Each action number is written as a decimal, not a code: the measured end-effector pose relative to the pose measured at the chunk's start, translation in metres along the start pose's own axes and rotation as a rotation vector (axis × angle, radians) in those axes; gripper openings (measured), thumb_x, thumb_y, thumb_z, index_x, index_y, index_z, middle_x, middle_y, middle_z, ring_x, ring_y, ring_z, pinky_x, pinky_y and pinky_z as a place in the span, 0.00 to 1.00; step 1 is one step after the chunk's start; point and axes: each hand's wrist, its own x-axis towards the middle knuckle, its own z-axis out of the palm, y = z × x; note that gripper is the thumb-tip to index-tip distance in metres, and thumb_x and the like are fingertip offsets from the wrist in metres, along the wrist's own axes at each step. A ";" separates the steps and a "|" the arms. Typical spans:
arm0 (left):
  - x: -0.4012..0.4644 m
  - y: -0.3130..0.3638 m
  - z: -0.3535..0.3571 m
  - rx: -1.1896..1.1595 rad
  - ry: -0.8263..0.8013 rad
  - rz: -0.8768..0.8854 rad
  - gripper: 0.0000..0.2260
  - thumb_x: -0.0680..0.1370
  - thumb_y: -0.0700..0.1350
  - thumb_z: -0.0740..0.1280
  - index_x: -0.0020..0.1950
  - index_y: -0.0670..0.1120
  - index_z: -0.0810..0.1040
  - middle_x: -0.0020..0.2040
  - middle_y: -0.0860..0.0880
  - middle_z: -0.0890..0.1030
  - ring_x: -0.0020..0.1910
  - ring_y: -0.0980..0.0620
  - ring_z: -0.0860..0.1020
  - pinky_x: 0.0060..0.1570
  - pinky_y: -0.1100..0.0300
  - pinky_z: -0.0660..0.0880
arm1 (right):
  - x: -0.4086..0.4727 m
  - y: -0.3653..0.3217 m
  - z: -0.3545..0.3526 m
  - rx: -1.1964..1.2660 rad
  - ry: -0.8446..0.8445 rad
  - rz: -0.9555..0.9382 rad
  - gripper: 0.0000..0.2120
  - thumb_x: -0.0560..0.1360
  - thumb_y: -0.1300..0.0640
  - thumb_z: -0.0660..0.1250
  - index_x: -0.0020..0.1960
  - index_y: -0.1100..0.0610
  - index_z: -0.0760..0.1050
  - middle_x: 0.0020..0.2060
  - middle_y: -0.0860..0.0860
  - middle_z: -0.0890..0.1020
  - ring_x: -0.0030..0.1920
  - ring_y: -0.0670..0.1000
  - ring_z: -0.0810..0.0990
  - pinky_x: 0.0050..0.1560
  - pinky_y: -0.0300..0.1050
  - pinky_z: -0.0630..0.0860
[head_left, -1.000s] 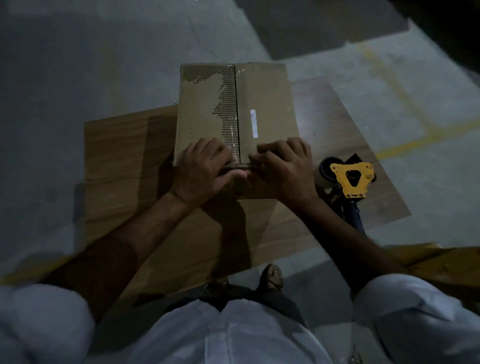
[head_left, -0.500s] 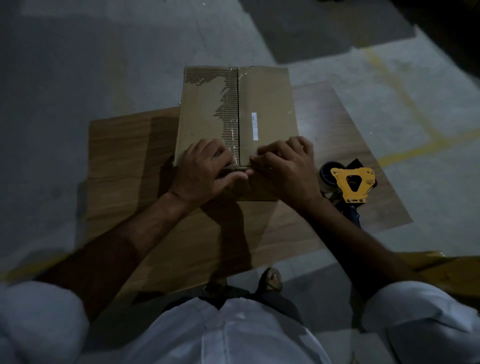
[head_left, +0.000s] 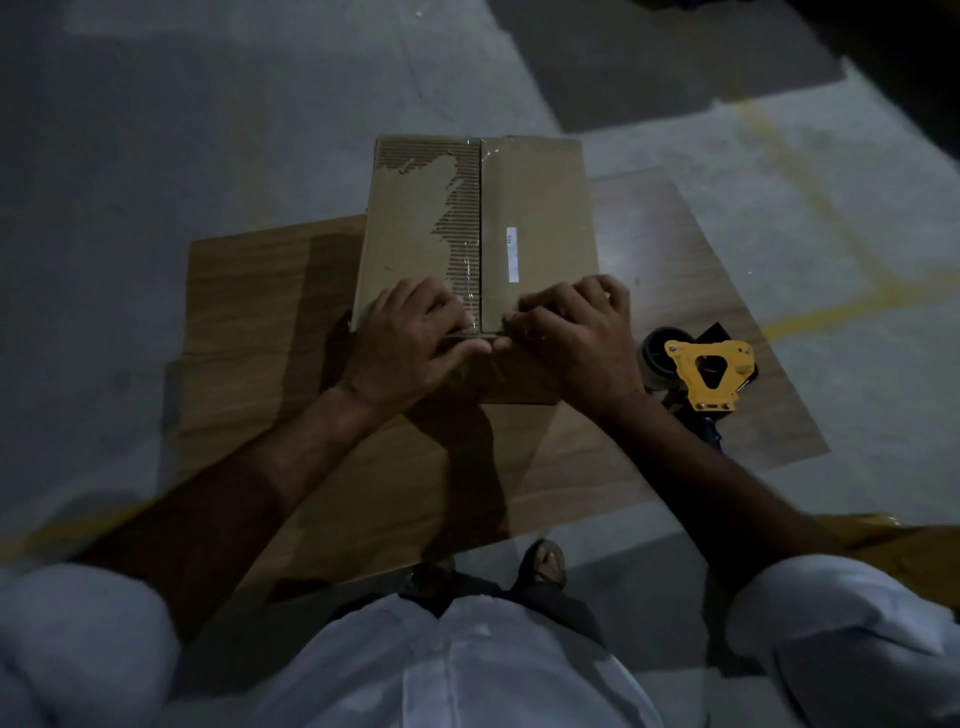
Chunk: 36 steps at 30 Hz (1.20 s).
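Head view: a box (head_left: 535, 208) lies flat at the centre of the frame on a wooden surface (head_left: 260, 312), with grey floor (head_left: 208, 130) all round.
Box: two top flaps meet in a seam that runs up the frame. The left flap is torn down to its corrugation, and the right one bears a small white label (head_left: 512, 254).
Tape (head_left: 470, 283): a clear strip glints along the seam and reaches the box's lower edge, between the hands.
Left hand (head_left: 410, 343): the grip is pressed onto the lower edge just left of the seam, with fingers curled on the top face and the thumb stretched rightward along the front.
Right hand (head_left: 576, 338): it mirrors the left just right of the seam, fingers folded on the top face. The two thumb tips seem to meet below the seam, though the dim light blurs them.
Why held so: both hands probably clamp the spot where the tape turns over the edge, rubbing its end down while keeping the flaps flush and the box from sliding.
Dispenser (head_left: 706, 371): yellow and blue, it lies on the surface at centre right, just beside the right wrist and apart from the box. It was likely set down because this step needs both hands.
Against a second ago: both hands stay on the same edge with much the same curl. The box and dispenser have not shifted on the surface. Only the view itself drifts slightly.
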 end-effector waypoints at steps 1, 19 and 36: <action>0.000 0.002 0.002 0.019 0.021 -0.007 0.20 0.80 0.62 0.69 0.52 0.45 0.81 0.53 0.45 0.79 0.52 0.44 0.75 0.50 0.53 0.70 | 0.000 0.001 0.003 -0.003 0.028 -0.007 0.19 0.80 0.37 0.68 0.52 0.51 0.85 0.53 0.51 0.85 0.50 0.57 0.80 0.58 0.56 0.69; -0.003 -0.007 0.000 -0.039 -0.005 0.077 0.16 0.75 0.55 0.77 0.55 0.45 0.82 0.56 0.44 0.81 0.53 0.43 0.78 0.48 0.48 0.75 | -0.016 -0.029 0.007 -0.104 0.037 0.144 0.17 0.74 0.43 0.77 0.54 0.55 0.85 0.56 0.55 0.84 0.54 0.58 0.75 0.56 0.57 0.72; 0.005 -0.026 -0.028 -0.212 -0.190 0.115 0.18 0.79 0.55 0.72 0.64 0.47 0.83 0.63 0.47 0.79 0.61 0.47 0.76 0.57 0.51 0.76 | -0.011 -0.054 0.025 -0.039 0.011 0.429 0.27 0.70 0.29 0.69 0.57 0.49 0.72 0.58 0.52 0.69 0.59 0.58 0.69 0.59 0.55 0.68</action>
